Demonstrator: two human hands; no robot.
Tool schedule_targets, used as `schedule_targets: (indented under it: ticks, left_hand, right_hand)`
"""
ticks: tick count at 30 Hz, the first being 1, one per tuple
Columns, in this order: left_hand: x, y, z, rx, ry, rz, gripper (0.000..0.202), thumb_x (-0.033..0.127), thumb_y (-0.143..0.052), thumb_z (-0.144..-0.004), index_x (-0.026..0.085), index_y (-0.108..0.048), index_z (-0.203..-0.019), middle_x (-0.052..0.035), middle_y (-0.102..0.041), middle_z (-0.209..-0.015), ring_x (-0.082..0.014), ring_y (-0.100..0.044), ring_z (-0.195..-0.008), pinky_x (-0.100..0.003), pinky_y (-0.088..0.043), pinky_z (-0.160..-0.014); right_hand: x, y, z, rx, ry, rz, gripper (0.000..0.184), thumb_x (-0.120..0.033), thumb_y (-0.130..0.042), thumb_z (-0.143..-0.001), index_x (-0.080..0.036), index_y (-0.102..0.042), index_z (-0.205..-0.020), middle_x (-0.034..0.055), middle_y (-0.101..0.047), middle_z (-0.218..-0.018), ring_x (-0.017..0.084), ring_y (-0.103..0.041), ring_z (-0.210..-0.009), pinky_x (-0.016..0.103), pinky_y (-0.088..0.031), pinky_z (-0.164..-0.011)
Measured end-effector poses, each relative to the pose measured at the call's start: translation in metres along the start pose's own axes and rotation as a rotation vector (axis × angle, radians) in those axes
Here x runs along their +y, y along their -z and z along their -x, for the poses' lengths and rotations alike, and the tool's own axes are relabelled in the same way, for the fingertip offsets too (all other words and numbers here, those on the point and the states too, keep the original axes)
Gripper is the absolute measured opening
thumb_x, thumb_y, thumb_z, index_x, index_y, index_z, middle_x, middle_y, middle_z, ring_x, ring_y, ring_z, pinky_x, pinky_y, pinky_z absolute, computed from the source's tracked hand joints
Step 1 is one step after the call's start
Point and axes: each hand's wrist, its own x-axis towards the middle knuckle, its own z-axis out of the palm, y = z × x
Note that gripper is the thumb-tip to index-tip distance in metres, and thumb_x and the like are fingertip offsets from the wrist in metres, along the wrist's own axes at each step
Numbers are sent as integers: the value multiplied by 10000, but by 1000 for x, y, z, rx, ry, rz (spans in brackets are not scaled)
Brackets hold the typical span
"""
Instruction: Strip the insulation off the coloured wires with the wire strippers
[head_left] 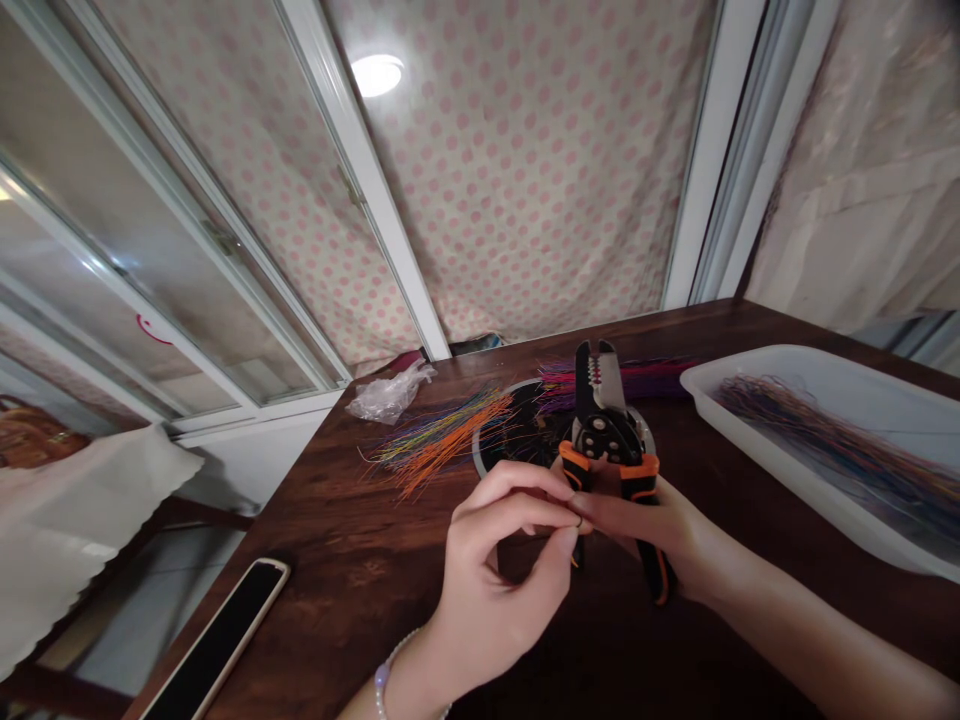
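My right hand (652, 530) is closed around the orange-and-black handles of a pair of wire strippers (606, 420), whose jaws point up and away from me. My left hand (499, 570) pinches something thin and dark, probably a short wire (578, 521), between finger and thumb. Its fingertips nearly meet those of my right hand, and the fingers hide most of the wire. Just beyond the strippers, a loose bunch of orange and multicoloured wires (442, 440) lies on the dark wooden table (337, 580), and a purple bunch (615, 378) lies behind them.
A round dark disc with a grey rim (495, 450) lies under the wires. A white plastic tray (750, 425) holding many fine coloured wires stands at the right. A phone (217, 640) lies at the near left, and a clear plastic bag (390, 392) lies at the far edge.
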Motion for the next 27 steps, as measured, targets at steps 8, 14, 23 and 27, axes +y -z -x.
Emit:
schedule_targets:
  ticks: [8, 14, 23, 27]
  left_hand:
    - [0, -2, -2, -2, 6, 93, 216, -37, -623, -796, 142, -742, -802, -83, -768, -891, -126, -717, -729, -186, -590, -636]
    - [-3, 4, -3, -45, 113, 174, 168, 43, -623, -849, 150, -734, -781, -76, -728, -809, -131, -670, -702, -217, -551, -607]
    - [-7, 21, -4, -76, 483, 703, 256, 344, -748, -832, 158, -623, -708, -12, -541, -695, -108, -460, -644, -226, -380, -580]
    - [-6, 22, -4, -132, 450, 739, 284, 349, -729, -829, 162, -569, -688, -10, -481, -709, -122, -416, -670, -249, -332, -591]
  right_hand:
    - [17, 3, 0, 76, 18, 9, 438, -562, -795, -722, -208, -668, -947, 26, -665, -841, 183, -635, -774, 340, -528, -754]
    - [4, -1, 3, 85, 46, 239, 317, -505, -719, -790, -203, -639, -844, 3, -603, -697, 164, -556, -663, 307, -477, -636]
    - [-23, 7, 7, 70, 511, 1048, 340, -40, -525, -672, -211, -582, -960, 8, -635, -806, 151, -580, -687, 248, -458, -599]
    - [-23, 6, 8, 110, 606, 1305, 417, -43, -475, -608, -196, -561, -986, 47, -649, -850, 205, -614, -778, 303, -518, -655]
